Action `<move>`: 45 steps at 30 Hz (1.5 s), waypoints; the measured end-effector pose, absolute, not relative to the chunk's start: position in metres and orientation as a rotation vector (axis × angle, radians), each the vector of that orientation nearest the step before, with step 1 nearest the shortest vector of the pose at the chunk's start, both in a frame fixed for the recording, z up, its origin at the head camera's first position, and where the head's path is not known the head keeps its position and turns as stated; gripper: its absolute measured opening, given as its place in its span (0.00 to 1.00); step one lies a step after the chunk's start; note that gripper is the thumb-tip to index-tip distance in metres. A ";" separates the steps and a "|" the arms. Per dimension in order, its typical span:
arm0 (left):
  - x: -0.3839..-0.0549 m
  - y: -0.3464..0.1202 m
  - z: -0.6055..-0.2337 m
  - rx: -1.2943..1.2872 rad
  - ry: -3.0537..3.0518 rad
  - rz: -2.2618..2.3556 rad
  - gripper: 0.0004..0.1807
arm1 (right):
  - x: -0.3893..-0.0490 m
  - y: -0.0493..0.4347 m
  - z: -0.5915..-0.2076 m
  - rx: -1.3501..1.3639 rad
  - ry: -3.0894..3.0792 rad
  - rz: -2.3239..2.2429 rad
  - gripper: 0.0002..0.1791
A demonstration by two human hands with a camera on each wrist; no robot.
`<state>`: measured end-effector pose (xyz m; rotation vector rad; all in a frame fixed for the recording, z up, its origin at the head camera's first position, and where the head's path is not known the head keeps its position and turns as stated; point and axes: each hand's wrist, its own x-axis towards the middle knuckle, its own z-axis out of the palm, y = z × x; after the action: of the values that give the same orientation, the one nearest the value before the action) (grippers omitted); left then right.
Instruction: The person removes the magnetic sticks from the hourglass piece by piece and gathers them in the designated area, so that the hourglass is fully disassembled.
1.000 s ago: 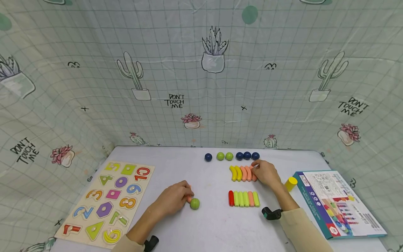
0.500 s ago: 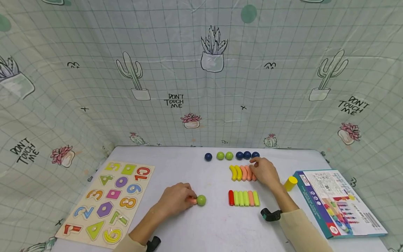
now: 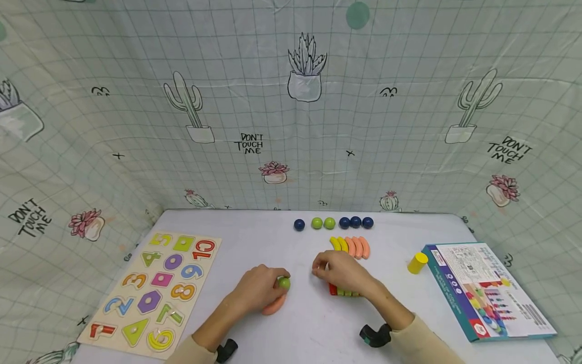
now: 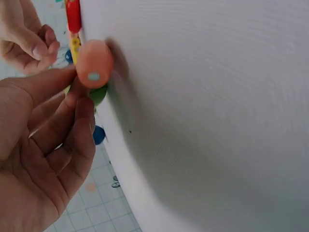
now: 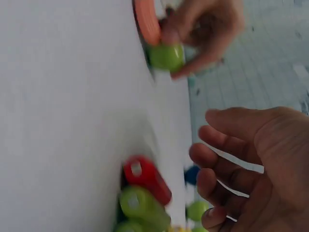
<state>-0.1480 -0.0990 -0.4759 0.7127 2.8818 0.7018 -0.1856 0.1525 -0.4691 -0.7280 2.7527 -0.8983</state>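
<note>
My left hand (image 3: 258, 289) pinches a green ball (image 3: 284, 283) between thumb and forefinger, low over the table. Beside the ball, under the thumb side, lies a curved salmon-orange bead (image 3: 275, 306); its holed end shows large in the left wrist view. My right hand (image 3: 342, 268) hovers over a row of straight stick beads, hiding most of them. Its fingers are loosely bent, with nothing between them in the right wrist view. A red stick bead (image 5: 147, 179) and a light green stick bead (image 5: 140, 205) lie below that hand.
Behind are blue balls (image 3: 356, 222), green balls (image 3: 317, 223), and yellow and orange curved beads (image 3: 357, 247). A yellow cylinder (image 3: 417, 263) stands by a flat box (image 3: 491, 293) at right. A number puzzle board (image 3: 150, 296) lies at left.
My right hand has left the curved beads, moving left and nearer over the stick row. My left fingers have gone from the orange bead to the green ball; the bead now lies nearer me.
</note>
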 end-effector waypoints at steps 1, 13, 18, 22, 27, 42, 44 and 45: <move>-0.148 -0.098 -0.476 0.684 2.874 0.735 0.14 | -0.181 0.147 -0.470 -0.768 2.722 -0.887 0.03; -0.145 -0.095 -0.480 0.525 2.900 0.786 0.15 | -0.158 0.100 -0.486 -0.752 2.653 -0.814 0.12; -0.146 -0.096 -0.481 0.566 2.966 0.709 0.18 | -0.158 0.095 -0.487 -0.763 2.685 -0.790 0.10; -0.148 -0.097 -0.480 0.652 2.918 0.754 0.18 | -0.158 0.096 -0.487 -0.754 2.704 -0.762 0.07; -0.150 -0.096 -0.479 0.686 2.850 0.809 0.17 | -0.159 0.096 -0.486 -0.760 2.710 -0.760 0.06; -0.149 -0.099 -0.478 0.650 2.865 0.812 0.15 | -0.165 0.098 -0.487 -0.764 2.857 -0.652 0.04; -0.148 -0.102 -0.478 0.637 2.870 0.811 0.15 | -0.166 0.100 -0.486 -0.752 2.866 -0.646 0.04; -0.148 -0.103 -0.478 0.628 2.870 0.815 0.16 | -0.166 0.101 -0.486 -0.741 2.857 -0.650 0.05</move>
<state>-0.1479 -0.1030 -0.4781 0.6285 2.8697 0.8150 -0.1658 0.1009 -0.4856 -0.7409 2.8568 -0.6496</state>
